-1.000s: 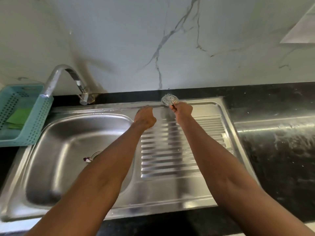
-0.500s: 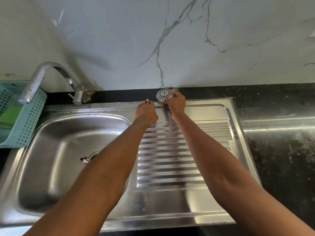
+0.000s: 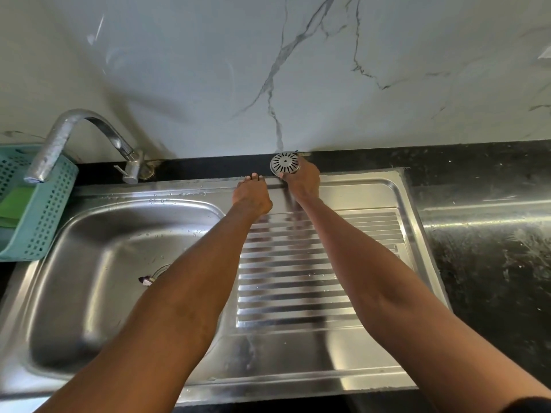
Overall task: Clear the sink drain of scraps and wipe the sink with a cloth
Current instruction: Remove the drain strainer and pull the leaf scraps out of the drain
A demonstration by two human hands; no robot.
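At back rim, strainer [image 3: 284, 164] set farther back

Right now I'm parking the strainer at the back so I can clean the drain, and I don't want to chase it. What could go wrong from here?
1. The strainer in the right hand sits tilted against the wall; let go, it might slide or roll.
2. Scraps lie by the open drain and could wash down.
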